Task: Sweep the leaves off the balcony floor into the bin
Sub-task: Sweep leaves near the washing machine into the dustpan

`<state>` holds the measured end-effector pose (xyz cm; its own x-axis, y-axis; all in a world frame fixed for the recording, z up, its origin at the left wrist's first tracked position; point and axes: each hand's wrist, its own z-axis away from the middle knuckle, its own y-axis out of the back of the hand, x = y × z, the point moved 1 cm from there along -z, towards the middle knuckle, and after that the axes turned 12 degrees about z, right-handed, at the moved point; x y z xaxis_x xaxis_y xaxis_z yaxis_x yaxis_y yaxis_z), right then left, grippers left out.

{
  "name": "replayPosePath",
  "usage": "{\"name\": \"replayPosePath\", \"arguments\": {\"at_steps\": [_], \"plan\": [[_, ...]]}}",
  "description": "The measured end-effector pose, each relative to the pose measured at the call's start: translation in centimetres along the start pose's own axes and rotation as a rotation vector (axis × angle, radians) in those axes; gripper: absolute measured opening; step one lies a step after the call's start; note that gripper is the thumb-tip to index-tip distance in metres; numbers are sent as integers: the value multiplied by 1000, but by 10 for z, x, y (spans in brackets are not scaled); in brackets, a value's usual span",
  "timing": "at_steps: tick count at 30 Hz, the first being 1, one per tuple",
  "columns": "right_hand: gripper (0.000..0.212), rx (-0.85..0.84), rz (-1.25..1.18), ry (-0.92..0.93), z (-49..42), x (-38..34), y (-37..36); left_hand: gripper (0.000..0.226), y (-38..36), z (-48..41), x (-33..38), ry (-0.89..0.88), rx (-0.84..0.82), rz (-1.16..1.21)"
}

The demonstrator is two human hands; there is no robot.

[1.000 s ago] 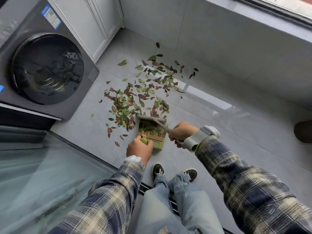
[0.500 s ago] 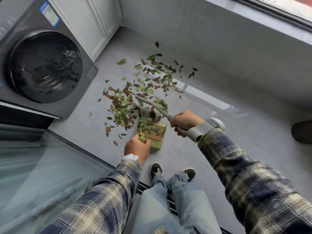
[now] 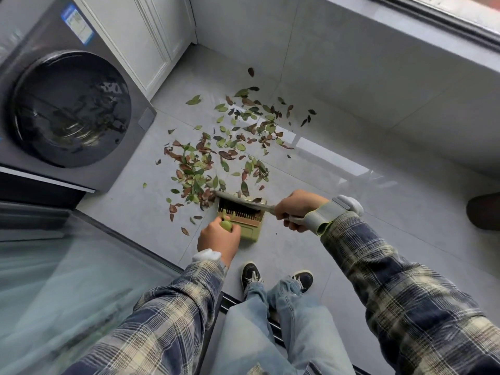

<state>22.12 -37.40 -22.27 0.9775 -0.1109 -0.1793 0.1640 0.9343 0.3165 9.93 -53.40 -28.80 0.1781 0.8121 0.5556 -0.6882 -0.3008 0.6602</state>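
Holding brush [image 3: 238, 198] across dustpan [image 3: 250, 231] mouth, leaves [image 3: 197, 169] just beyond.
Left grip [image 3: 219, 239] clamped on dustpan handle; right grip [image 3: 296, 209] clamped on brush handle.

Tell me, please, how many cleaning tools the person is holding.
2. A green dustpan rests on the floor, its handle gripped by the left hand; a hand brush lies across the dustpan's mouth, held by the right hand. None seems hidden.

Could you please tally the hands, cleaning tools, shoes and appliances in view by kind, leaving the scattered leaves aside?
Hands, left hand and right hand: 2
brush: 1
dustpan: 1
shoes: 2
washing machine: 1
Total: 7
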Motion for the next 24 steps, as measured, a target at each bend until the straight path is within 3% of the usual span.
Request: {"name": "replayPosePath", "arguments": {"at_steps": [7,18,24], "plan": [[5,78,-73,65,14,-13,25,18,-1,-2,1,11,-16,-4],[4,187,-134,126,-16,-30,0,18,-1,-3,2,11,-41,1],[8,59,-21,56,-20,-18,-14,19,-1,-3,2,13,-28,-17]]}}
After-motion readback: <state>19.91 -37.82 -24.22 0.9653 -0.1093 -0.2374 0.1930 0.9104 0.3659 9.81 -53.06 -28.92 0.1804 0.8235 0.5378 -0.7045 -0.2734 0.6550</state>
